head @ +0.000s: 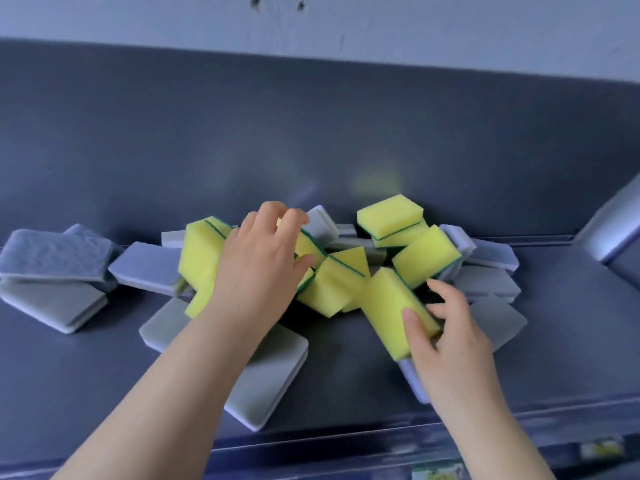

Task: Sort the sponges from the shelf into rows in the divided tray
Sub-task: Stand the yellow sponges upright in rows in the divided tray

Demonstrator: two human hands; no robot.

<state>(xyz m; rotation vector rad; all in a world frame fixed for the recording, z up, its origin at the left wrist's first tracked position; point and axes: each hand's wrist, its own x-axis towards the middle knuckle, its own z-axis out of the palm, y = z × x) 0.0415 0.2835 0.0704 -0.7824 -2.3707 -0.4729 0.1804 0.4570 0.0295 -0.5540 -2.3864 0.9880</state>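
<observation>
A dark grey shelf [571, 348] below a pale wall [450, 26] carries a heap of sponges, and two bare hands are in the heap.
The yellow foam sponges [389, 213] with green scouring backs lie tumbled in the middle of the shelf, and flat grey sponges [52, 254] lie around and partly under them. The left hand [256, 261] is on the heap, its fingers and thumb curled round a small yellow sponge [310, 245]. The right hand [446, 334] pinches a tilted yellow sponge block [388, 303] at the near side of the heap, with the thumb on the yellow face and the fingers on the green side.
</observation>
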